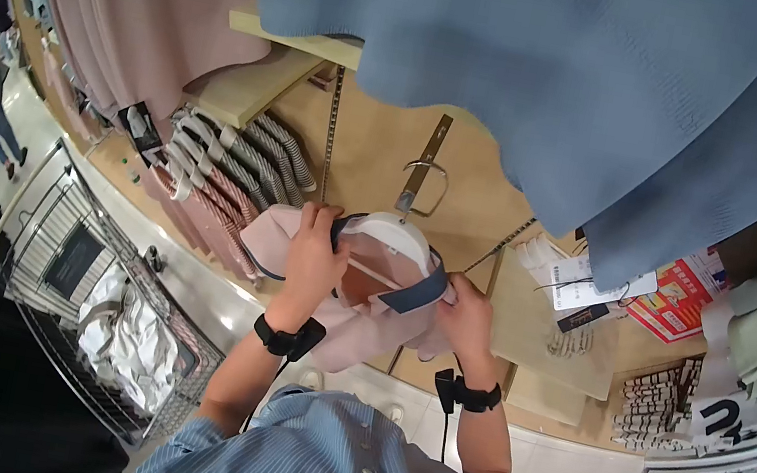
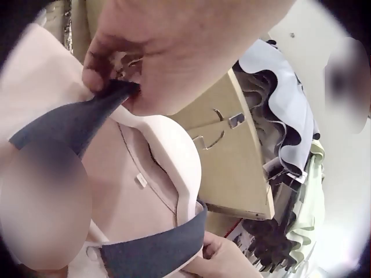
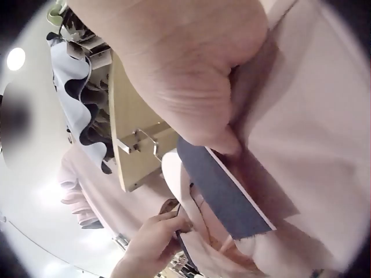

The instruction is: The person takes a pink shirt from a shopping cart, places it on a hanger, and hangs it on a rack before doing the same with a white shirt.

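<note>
A pale pink shirt with a navy collar hangs on a white hanger in front of the person. The left hand pinches one end of the collar between thumb and fingers, as the left wrist view shows close up. At the opposite side, the right hand grips the shirt by the collar's edge, its thumb laid against the navy band in the right wrist view. Between both hands the neck opening is spread, with a small label inside. Just above the hanger is a metal hook.
Blue garments hang overhead, pink ones at upper left. Striped shirts hang left of the hands. A shopping cart with a silvery bag stands at lower left. Price tags and a red sign are at right.
</note>
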The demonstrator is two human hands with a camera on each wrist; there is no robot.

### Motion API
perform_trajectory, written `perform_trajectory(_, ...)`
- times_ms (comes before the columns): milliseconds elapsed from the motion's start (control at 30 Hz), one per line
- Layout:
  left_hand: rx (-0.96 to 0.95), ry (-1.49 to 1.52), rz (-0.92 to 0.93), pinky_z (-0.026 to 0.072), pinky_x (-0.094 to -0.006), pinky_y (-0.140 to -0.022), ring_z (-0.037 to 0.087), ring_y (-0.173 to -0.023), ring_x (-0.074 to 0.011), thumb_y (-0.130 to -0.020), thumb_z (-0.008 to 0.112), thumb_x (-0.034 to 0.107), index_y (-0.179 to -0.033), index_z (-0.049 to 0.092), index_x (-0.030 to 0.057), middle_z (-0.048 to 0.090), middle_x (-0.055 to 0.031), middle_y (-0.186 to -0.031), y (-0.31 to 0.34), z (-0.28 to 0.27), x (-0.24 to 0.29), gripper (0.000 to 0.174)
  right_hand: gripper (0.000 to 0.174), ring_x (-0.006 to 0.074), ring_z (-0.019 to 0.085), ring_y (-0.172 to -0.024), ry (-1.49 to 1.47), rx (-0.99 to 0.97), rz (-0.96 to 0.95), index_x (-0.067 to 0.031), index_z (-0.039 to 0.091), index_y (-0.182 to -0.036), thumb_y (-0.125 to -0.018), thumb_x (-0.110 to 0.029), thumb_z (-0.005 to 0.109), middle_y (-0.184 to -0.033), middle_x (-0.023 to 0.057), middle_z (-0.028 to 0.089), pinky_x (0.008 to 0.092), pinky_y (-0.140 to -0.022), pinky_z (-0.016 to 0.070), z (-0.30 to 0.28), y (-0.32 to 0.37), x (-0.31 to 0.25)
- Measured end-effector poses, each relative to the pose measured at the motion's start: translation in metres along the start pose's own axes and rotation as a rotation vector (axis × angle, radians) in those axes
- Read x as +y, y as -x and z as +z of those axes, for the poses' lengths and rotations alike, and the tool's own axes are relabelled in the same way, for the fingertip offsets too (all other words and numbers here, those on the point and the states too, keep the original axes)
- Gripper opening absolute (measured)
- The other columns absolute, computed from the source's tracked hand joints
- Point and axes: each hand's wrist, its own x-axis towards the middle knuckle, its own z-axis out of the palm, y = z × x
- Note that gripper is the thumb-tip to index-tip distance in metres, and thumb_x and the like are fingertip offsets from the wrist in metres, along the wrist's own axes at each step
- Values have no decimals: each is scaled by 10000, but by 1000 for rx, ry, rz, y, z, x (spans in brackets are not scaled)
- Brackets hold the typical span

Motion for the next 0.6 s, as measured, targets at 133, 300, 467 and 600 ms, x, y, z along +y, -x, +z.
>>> perform_trajectory(133, -109, -36, -46, 508, -461, -780, 601, -915, -417, -741, 591, 17, -1136, 540, -3, 541, -177, -1126, -4, 17, -42, 398, 260, 373, 633, -849, 24, -9, 53, -73, 619, -965, -707, -73, 653, -910, 159, 659, 427, -719, 513, 33, -3, 15)
perform_trajectory(300, -163, 37, -31, 504, -477, -779, 597, -931, -420, -750, 575, 24, -1151, 525, -5, 520, -177, -1195, -11, 27, -45, 405, 259, 376, 634, -834, 6, 43, 38, -64, 627, -959, -702, -46, 652, -888, 162, 652, 426, -715, 515, 41, -13, 22)
perform_trajectory(467, -174, 41, 27, 508, -492, -757, 596, -925, -432, -766, 580, 58, -1202, 482, 6, 494, -197, -1218, -19, 42, -46, 450, 274, 388, 603, -908, 201, 182, -4, -33, 622, -966, -698, -54, 673, -915, 176, 645, 436, -813, 479, 49, -25, 32)
perform_trajectory(600, -256, -8, -49, 510, -487, -780, 585, -972, -438, -762, 610, 102, -1261, 433, -4, 478, -214, -1236, -7, 43, -65, 540, 504, 376, 499, -1112, 420, 249, 40, -19, 542, -1159, -699, -120, 723, -1133, 188, 567, 472, -963, 377, 53, -9, 30)
